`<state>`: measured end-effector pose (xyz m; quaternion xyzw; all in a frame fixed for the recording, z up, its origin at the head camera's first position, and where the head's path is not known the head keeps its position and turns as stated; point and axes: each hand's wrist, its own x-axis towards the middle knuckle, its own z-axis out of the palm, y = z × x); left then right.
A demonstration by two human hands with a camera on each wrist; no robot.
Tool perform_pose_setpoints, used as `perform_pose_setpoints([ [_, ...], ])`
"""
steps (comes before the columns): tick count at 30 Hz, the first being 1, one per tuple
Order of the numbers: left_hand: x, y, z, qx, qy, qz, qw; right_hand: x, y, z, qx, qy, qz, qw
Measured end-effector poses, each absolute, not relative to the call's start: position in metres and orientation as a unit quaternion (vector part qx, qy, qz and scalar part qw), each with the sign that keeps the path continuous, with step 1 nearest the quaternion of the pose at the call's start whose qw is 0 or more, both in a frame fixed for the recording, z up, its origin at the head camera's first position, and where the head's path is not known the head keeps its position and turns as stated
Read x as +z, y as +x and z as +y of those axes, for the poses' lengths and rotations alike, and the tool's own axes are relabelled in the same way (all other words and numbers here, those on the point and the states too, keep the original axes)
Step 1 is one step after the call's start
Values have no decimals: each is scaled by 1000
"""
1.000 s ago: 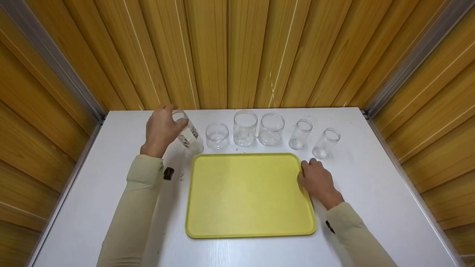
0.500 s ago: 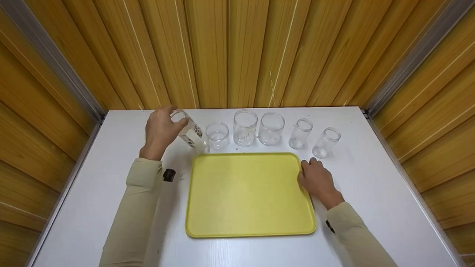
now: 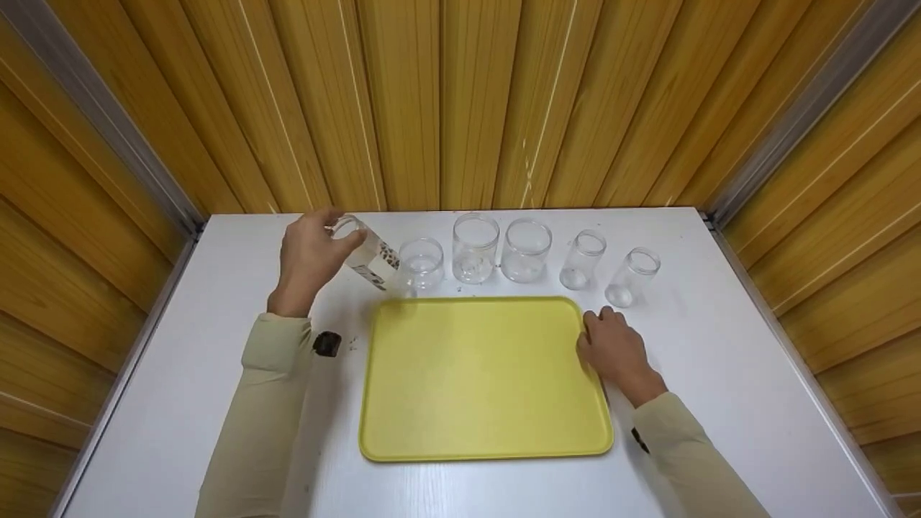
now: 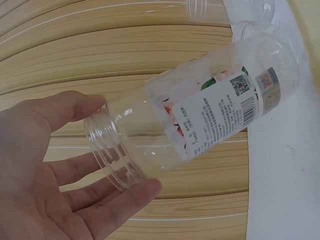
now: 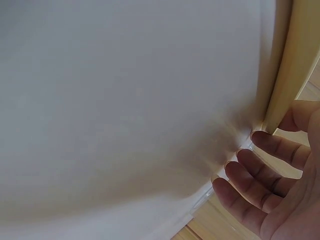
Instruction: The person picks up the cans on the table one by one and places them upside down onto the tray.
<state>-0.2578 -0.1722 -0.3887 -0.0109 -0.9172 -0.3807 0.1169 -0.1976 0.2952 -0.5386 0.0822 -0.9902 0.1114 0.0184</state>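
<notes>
Here, tilted jar [image 4: 212, 112] projects from left hand's [image 3: 311, 252] pinching fingers; right hand [image 3: 615, 350] pinches tray [image 3: 482, 381] edge.

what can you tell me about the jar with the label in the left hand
The labelled jar is a clear cylinder, glass or plastic, with a ridged, lidless neck and a floral label carrying a white panel, QR code and barcode. It looks empty and leans over, mouth up, base towards the short jar. The left hand grips it by the neck; whether its base touches anything is unclear.
</notes>
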Motion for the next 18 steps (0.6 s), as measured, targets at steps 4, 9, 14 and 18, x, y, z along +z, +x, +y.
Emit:
perform_pose_setpoints([
  [4, -389, -256, -172, -397, -9, -912, 104, -539, -198, 296, 113, 80, -990, 20],
  [9, -390, -254, -172, -405, -11, -908, 102, -541, -198, 295, 109, 84, -990, 36],
  [14, -393, -252, -173, -427, -23, -898, 105, -542, -197, 295, 103, 93, -989, 54],
  [18, -395, -250, -173, -453, -22, -887, 90, -542, -196, 295, 103, 91, -989, 55],
])
